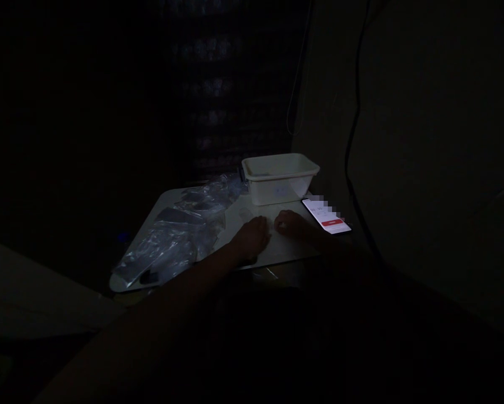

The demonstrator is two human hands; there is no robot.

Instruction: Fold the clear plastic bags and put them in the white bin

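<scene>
My left hand (253,237) rests low over the white tabletop (285,253), its fingers curled together. Just right of it is my right hand (291,223), closed, with thumb and fingertips pinched toward the left. A faint pale, see-through bit shows in the narrow gap between the two hands; the dark hides what it is. To the left of my left hand lie crumpled clear plastic bags (171,238), spread in a heap. Behind both hands stands a white plastic tub (277,191).
A lit phone (328,217) lies at the table's right side. A dark cable (352,140) hangs along the wall on the right. Slatted blinds (212,87) are faintly visible behind the table. A pale surface (37,292) is at the lower left; the surroundings are very dark.
</scene>
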